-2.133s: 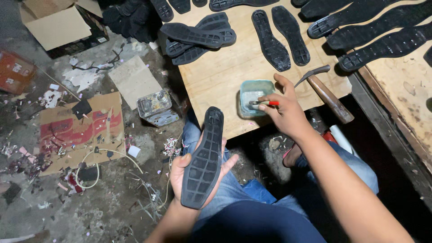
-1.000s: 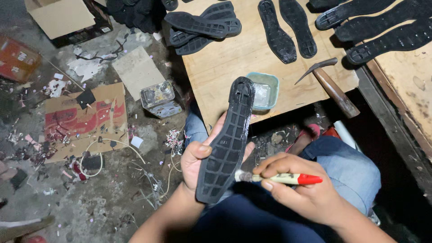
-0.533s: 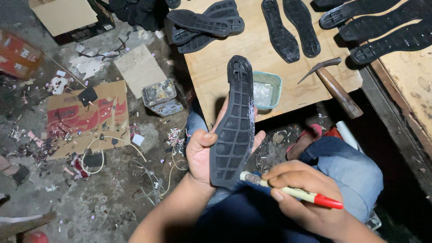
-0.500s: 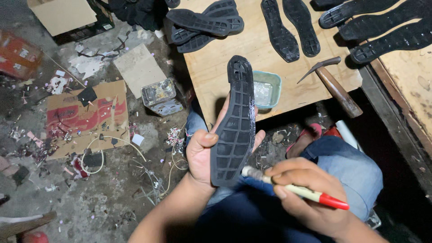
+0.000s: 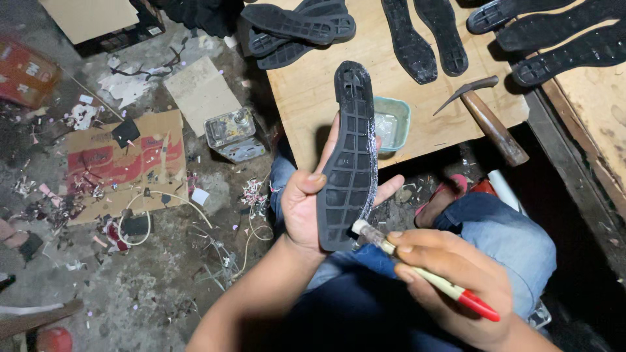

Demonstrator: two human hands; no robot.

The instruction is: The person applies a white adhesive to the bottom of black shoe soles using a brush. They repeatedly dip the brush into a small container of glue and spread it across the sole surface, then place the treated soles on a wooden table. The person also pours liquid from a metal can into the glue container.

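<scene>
Head view, the only one: compared with two seconds ago, the right hand [image 5: 450, 280] is no longer at the small teal tray [image 5: 391, 122] on the board [image 5: 313, 98]. It is now low in the frame, right of centre, closed around a brush [image 5: 424, 274] with a pale handle and a red end. The bristle tip touches the heel end of the sole [image 5: 349, 156]. Over the last second the brush has stayed at this lower edge and the sole has turned only a little, so I judge that the hand is spreading something from the tray along the rim of the heel.

The left hand [image 5: 310, 205] holds the sole at the centre of the frame, thumb on the left edge and fingers behind, partly closed on it. The sole stands almost upright above the lap in blue jeans [image 5: 502, 234], its toe reaching over the board.

It is black rubber, long and narrow, with a grid of square cells facing the camera. Its right edge looks shiny, perhaps wet.

A hammer [image 5: 486, 117] lies to the right of the tray, and more soles [image 5: 417, 39] lie along the top. A metal can [image 5: 233, 133] stands on the littered floor at the left.
</scene>
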